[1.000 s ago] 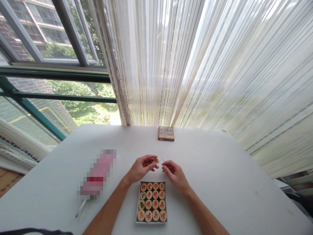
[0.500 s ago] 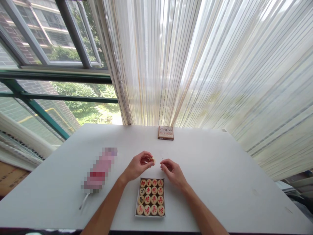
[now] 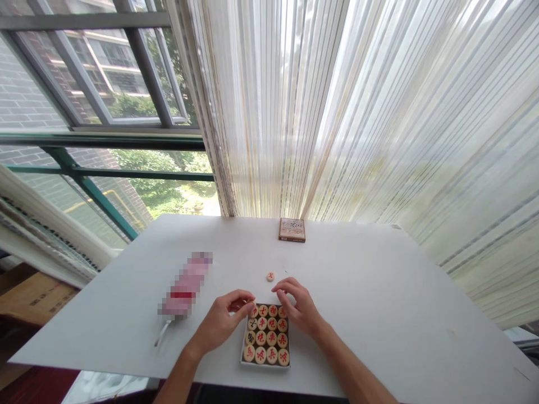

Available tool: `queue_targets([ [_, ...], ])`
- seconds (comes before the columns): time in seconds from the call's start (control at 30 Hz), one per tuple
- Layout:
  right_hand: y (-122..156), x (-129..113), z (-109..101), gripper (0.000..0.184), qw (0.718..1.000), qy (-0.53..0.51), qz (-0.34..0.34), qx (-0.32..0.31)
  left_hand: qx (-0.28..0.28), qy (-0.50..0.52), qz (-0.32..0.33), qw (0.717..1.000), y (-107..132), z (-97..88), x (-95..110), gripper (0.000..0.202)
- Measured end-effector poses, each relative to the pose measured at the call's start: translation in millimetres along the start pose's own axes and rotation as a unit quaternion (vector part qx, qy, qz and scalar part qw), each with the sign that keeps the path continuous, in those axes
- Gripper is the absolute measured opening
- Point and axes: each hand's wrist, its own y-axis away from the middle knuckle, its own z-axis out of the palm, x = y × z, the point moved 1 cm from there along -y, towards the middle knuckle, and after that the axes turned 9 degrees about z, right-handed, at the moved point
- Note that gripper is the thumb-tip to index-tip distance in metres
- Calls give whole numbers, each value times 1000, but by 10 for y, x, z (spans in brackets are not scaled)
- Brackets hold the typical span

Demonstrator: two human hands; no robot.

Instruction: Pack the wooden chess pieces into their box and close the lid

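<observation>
A shallow open box [image 3: 266, 366] holds rows of round wooden xiangqi pieces, most with red characters and a couple with black. My left hand [image 3: 221, 317] is at the box's far left corner, thumb and forefinger pinched on the corner xiangqi piece [image 3: 255, 311], partly covered by the fingertips. My right hand [image 3: 300, 306] hovers by the far right corner, fingers loosely curled, thumb and forefinger apart with nothing between them. Beyond the box, a single xiangqi piece [image 3: 270, 276] with a red mark lies flat on the table.
A small brown printed box [image 3: 292, 230] lies near the far edge of the white table [image 3: 357, 269]. On the left is a pixelated pink item [image 3: 185, 286] with a pale strip at its near end. Striped curtains [image 3: 337, 112] and an open window stand behind.
The xiangqi piece that was in my left hand now lies on the table beyond the box. My left hand has come back to the box's far left corner. The view has shifted slightly.
</observation>
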Motion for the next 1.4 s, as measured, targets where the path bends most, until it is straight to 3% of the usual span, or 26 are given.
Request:
queue_targets([
  [0.2,78,-235,57,31,987,83,-54,-131,8,-26,-9,1000,212,-38,-44,30],
  [0.33,95,-291,76,35,973,140,-72,-167,5,-45,-14,999,312,-14,-52,32],
  [0.8,79,-153,94,39,970,175,-50,-162,-37,-164,-16,986,297,48,72,21],
  [0.97,75,-127,106,38,971,170,-47,-160,-60,-212,13,975,300,66,74,15],
  [1.4,78,-101,111,36,973,162,-51,-154,-54,-293,100,949,290,94,22,8],
])
